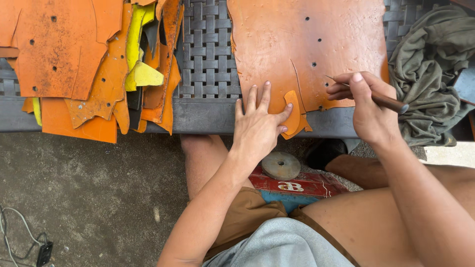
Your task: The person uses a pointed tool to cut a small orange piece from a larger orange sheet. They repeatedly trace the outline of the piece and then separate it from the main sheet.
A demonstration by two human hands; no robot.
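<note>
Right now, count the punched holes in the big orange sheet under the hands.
4 visible in the orange sheet: one near the top, one below it, one mid-sheet, one at the bottom edge. The left hand and right hand may hide others.

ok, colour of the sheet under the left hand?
Orange leather sheet, with small dark punched holes; the left hand presses it flat. Head view shows it best.

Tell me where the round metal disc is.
In the head view, the round metal disc lies low at centre, on a red box, just below the left hand.
</note>
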